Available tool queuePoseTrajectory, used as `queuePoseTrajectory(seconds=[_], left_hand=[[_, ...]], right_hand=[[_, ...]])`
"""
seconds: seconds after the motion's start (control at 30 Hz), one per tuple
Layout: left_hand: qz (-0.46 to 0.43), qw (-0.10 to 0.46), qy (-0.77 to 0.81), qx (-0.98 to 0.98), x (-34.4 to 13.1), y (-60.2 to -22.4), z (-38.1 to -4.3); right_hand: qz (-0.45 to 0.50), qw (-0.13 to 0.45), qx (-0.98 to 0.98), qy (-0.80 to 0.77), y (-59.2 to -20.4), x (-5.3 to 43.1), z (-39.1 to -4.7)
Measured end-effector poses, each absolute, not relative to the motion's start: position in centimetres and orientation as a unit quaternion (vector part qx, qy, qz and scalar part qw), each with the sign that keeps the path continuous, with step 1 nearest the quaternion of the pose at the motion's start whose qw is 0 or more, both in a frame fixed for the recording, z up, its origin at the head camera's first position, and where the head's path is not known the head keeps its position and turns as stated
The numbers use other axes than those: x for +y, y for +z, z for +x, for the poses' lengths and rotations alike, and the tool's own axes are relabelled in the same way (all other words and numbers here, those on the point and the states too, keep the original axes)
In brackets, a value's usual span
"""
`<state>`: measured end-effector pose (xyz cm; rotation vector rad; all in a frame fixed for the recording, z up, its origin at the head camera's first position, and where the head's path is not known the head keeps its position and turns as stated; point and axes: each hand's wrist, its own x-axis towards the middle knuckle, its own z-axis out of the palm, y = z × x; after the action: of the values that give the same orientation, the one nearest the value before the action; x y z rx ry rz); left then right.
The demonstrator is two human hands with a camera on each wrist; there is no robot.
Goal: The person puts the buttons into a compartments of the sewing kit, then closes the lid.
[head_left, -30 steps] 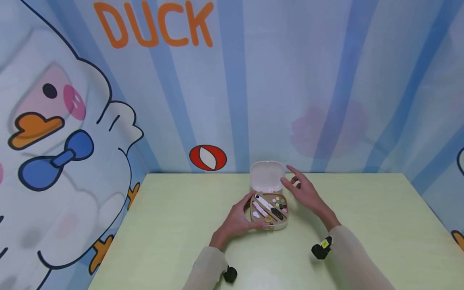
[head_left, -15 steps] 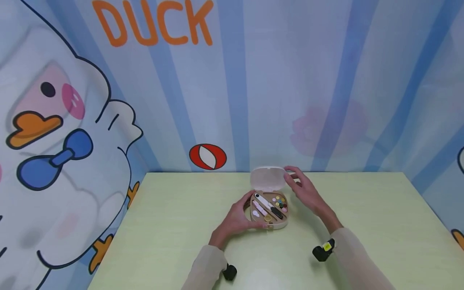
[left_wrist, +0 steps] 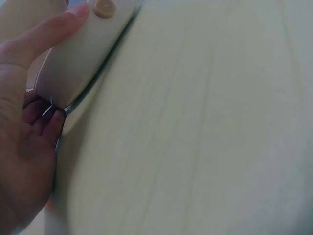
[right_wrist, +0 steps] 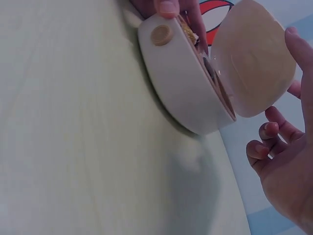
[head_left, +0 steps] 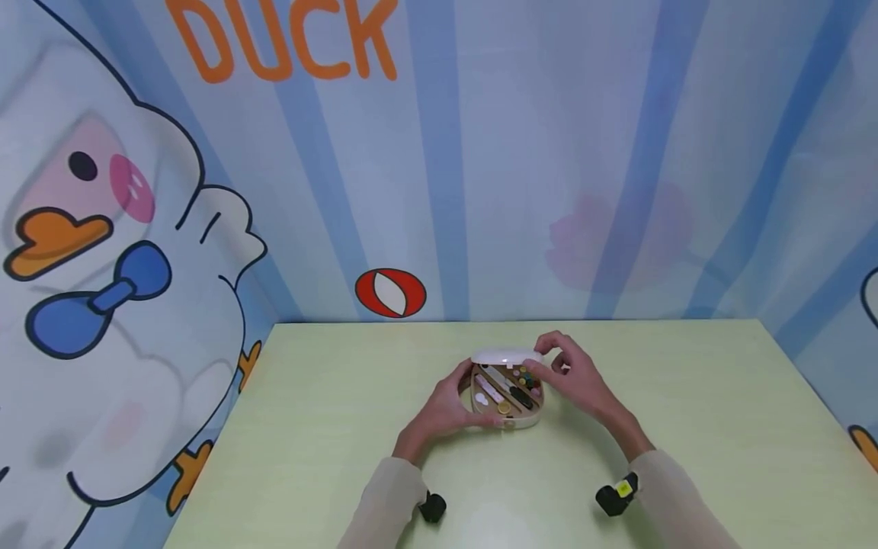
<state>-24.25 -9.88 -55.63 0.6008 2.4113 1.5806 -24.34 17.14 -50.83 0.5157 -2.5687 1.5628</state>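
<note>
A small sewing kit box [head_left: 527, 420] with a cream wall and tan inner tray stands on the table, its white lid [head_left: 504, 355] tilted partway over the back of the tray. My left hand [head_left: 446, 406] grips the box's left side, thumb on the front wall near a round tan latch button [left_wrist: 104, 8]. At the lid's right edge my right hand [head_left: 579, 379] pinches the rim; the right wrist view shows its thumb [right_wrist: 299, 46] on the lid's inner side. Slots hold a black-ended tool [head_left: 520, 396], a pale pink stick [head_left: 488, 389], a gold round piece [head_left: 504, 408] and several coloured buttons [head_left: 527, 379].
The pale yellow-green table [head_left: 329, 427] ends at a blue striped cloth backdrop [head_left: 507, 152] just behind the box. A black wrist camera [head_left: 432, 507] sits at the left sleeve, another camera [head_left: 615, 497] at the right sleeve.
My right hand has taken hold of the lid and swung it from upright forward and down over the tray's back. The left hand keeps its grip on the box.
</note>
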Motion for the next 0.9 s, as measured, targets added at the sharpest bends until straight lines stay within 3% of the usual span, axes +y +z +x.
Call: queuePoseTrajectory(seconds=[0.9], left_hand=[[0.191, 0.110, 0.534, 0.817, -9.6, -55.4, -24.4]], right_hand=[[0.208, 0.076, -0.891, 0.396, -53.8, 17.3, -20.6]])
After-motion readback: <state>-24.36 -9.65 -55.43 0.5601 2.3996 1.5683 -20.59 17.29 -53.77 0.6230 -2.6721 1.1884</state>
